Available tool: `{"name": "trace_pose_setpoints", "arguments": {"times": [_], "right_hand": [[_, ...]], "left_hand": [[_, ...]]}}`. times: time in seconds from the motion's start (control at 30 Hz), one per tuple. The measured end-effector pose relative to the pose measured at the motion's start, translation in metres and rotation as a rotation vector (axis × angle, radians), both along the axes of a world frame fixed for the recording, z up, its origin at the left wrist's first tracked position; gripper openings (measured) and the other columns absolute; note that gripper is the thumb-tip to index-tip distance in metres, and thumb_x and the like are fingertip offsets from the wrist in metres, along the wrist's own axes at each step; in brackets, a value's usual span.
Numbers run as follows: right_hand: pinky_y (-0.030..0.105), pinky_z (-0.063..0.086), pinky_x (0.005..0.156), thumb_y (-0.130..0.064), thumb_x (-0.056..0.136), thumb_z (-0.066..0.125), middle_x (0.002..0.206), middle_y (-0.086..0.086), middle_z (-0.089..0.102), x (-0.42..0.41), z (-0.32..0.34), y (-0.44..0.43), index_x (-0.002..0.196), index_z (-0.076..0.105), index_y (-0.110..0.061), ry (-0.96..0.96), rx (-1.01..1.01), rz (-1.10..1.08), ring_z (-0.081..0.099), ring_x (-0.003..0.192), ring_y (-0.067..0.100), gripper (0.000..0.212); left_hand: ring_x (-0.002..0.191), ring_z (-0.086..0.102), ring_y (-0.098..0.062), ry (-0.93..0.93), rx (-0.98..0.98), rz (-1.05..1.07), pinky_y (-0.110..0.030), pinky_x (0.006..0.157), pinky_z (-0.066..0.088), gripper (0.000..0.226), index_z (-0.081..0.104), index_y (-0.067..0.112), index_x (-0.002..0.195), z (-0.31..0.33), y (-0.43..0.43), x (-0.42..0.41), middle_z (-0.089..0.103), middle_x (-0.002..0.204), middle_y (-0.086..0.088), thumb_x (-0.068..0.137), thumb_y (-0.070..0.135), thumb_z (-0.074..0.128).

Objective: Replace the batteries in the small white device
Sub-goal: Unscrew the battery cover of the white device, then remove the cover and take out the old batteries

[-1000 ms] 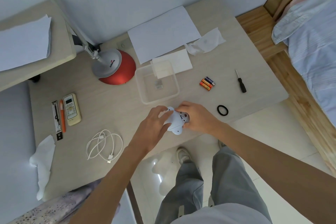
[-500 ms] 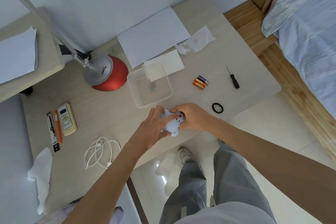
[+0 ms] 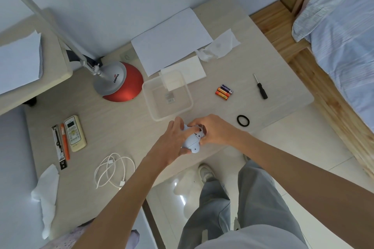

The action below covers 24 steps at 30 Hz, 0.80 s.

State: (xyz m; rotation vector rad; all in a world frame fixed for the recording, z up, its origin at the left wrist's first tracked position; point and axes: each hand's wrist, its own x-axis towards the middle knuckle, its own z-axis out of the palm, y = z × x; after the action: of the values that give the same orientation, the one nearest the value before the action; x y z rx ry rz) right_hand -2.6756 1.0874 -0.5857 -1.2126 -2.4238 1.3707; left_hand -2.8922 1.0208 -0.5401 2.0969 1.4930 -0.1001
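Looking down from the head camera, the small white device [image 3: 191,140] is held just above the near edge of the worktop [image 3: 125,127], in front of the clear tray [image 3: 168,97]. The left grip [image 3: 172,141] is curled round its rounded body from the left. The right grip [image 3: 216,130] is curled over its far end, fingertips pinching at what looks like an opened slot, though I can't make out what's inside.

To my eye it's a light, hard plastic shell, smooth and rounded, so it may slip if squeezed on the curve. I'd hold the broad body firmly and go gently on the small cover and contacts. A little cluster of batteries [image 3: 224,92] lies farther right on the worktop, well apart from the hands, with a screwdriver [image 3: 261,90] beyond them.
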Motion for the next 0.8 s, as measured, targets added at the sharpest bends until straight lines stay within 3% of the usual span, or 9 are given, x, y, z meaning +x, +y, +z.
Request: {"name": "trace_pose_setpoints", "arguments": {"times": [0.23, 0.33, 0.5, 0.57, 0.67, 0.8], "right_hand": [[0.038, 0.063, 0.075, -0.034, 0.070, 0.091, 0.097, -0.010, 0.079, -0.002, 0.004, 0.000, 0.126, 0.069, -0.033, -0.013, 0.022, 0.001, 0.073, 0.082, 0.007, 0.060], [0.037, 0.064, 0.076, -0.035, 0.070, 0.091, 0.098, -0.010, 0.079, -0.002, 0.005, -0.001, 0.128, 0.068, -0.035, -0.025, 0.023, -0.004, 0.074, 0.083, 0.008, 0.062], [0.039, 0.064, 0.079, -0.039, 0.073, 0.089, 0.101, -0.009, 0.080, -0.002, 0.007, -0.002, 0.129, 0.069, -0.034, -0.053, 0.041, -0.022, 0.074, 0.086, 0.010, 0.060], [0.039, 0.064, 0.082, -0.038, 0.075, 0.089, 0.105, -0.007, 0.080, -0.001, 0.009, -0.003, 0.132, 0.069, -0.031, -0.056, 0.044, -0.030, 0.075, 0.090, 0.012, 0.060], [0.039, 0.065, 0.081, -0.037, 0.076, 0.088, 0.105, -0.007, 0.080, 0.000, 0.010, -0.003, 0.134, 0.068, -0.033, -0.070, 0.053, -0.027, 0.075, 0.089, 0.012, 0.062], [0.036, 0.064, 0.081, -0.038, 0.074, 0.089, 0.104, -0.010, 0.079, 0.001, 0.011, -0.004, 0.134, 0.067, -0.036, -0.096, 0.047, -0.038, 0.073, 0.087, 0.009, 0.064]], "left_hand": [[0.120, 0.046, -0.020, -0.052, 0.032, 0.062, -0.037, 0.080, 0.064, 0.081, 0.041, 0.050, 0.147, -0.009, -0.010, -0.001, 0.034, 0.138, -0.002, 0.084, 0.032, 0.089], [0.124, 0.047, -0.022, -0.065, 0.042, 0.094, -0.037, 0.087, 0.064, 0.072, 0.048, 0.044, 0.148, -0.016, -0.017, -0.003, 0.036, 0.146, -0.002, 0.088, 0.032, 0.086], [0.122, 0.051, -0.021, -0.120, 0.107, 0.115, -0.037, 0.088, 0.061, 0.052, 0.042, 0.046, 0.148, -0.014, -0.028, -0.004, 0.041, 0.150, -0.001, 0.105, 0.031, 0.067], [0.125, 0.053, -0.020, -0.122, 0.151, 0.120, -0.035, 0.091, 0.061, 0.055, 0.037, 0.046, 0.151, -0.011, -0.033, -0.002, 0.044, 0.152, 0.000, 0.107, 0.029, 0.065], [0.128, 0.061, -0.025, -0.152, 0.197, 0.160, -0.038, 0.094, 0.064, 0.072, 0.044, 0.039, 0.154, -0.009, -0.044, 0.003, 0.052, 0.151, -0.008, 0.096, 0.018, 0.080], [0.129, 0.062, -0.019, -0.191, 0.231, 0.269, -0.031, 0.096, 0.063, 0.059, 0.048, 0.033, 0.156, 0.001, -0.057, -0.002, 0.052, 0.153, -0.006, 0.102, 0.033, 0.071]]}}
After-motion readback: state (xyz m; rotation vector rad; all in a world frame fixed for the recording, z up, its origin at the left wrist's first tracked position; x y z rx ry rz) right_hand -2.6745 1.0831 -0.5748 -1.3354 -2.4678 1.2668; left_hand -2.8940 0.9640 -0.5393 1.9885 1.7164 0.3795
